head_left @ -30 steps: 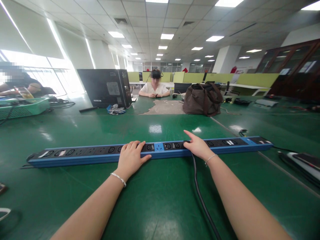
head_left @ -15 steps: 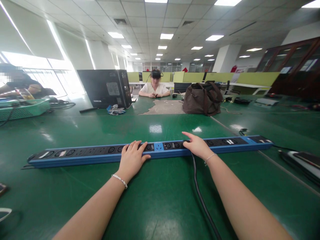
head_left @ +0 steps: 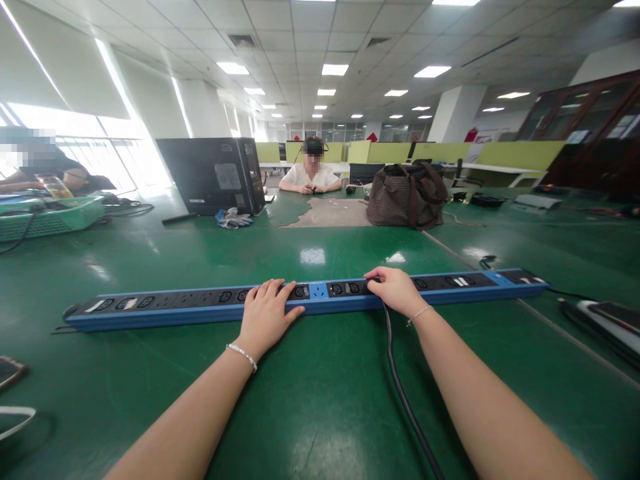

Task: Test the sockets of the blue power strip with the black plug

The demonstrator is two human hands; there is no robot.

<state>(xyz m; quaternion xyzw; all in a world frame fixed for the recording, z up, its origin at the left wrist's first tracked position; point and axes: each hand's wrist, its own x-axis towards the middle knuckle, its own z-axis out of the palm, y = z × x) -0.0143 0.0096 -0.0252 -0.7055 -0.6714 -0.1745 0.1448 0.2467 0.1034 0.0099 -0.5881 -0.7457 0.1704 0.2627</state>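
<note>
A long blue and black power strip (head_left: 200,320) lies across the green table, with rows of sockets facing up. My left hand (head_left: 267,310) rests over its middle, fingers spread across the top and thumb along the near side. Right of the blue socket, my right hand (head_left: 395,290) closes its fingers round a black plug (head_left: 373,284) at the strip's sockets; the hand hides most of the plug. From there a thick black cable (head_left: 395,373) runs down toward me over the table.
A black computer case (head_left: 210,175) stands at the back left, with gloves (head_left: 233,219) beside it. A brown bag (head_left: 406,195) sits at the back right. Across the table is a person (head_left: 311,175). A green basket (head_left: 65,217) lies at far left.
My right index finger, stretched out before, has curled in toward the plug. My left hand stays on the strip. The view has shifted slightly.
</note>
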